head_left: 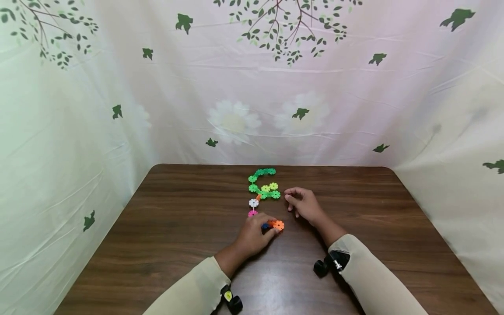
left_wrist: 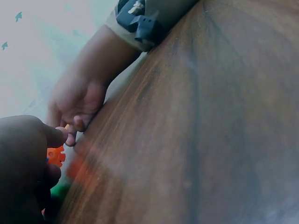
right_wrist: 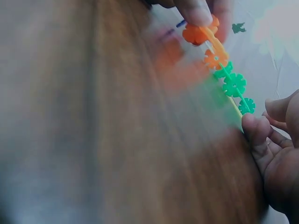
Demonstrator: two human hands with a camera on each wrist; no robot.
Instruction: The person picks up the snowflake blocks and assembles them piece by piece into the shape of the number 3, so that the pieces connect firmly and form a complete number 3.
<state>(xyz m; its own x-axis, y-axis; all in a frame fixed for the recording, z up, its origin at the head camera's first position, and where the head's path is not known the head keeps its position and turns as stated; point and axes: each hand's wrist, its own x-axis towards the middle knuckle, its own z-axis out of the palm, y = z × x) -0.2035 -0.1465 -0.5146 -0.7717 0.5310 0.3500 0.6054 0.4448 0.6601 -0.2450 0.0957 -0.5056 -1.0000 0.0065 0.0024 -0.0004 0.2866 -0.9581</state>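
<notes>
A linked chain of plastic flower-shaped discs lies on the table: green discs (head_left: 253,188) at the far end, two yellow discs (head_left: 269,187), then a white disc (head_left: 253,202) and a pink disc (head_left: 252,213). My left hand (head_left: 252,234) is at the near end, with thumb and fingers pinching an orange flower disc (head_left: 278,225); something blue (head_left: 265,226) shows beside it, and the palm hides part of the chain. To the right of the green discs, my right hand (head_left: 305,204) hangs with loosely curled fingers and holds nothing. The right wrist view shows orange discs (right_wrist: 216,58) in front of green ones.
The brown wooden table (head_left: 189,262) ends at a back edge just beyond the green discs. A pale printed cloth (head_left: 177,87) with leaves, birds and flowers hangs behind and at both sides. A small black device (head_left: 320,268) is strapped to the right wrist.
</notes>
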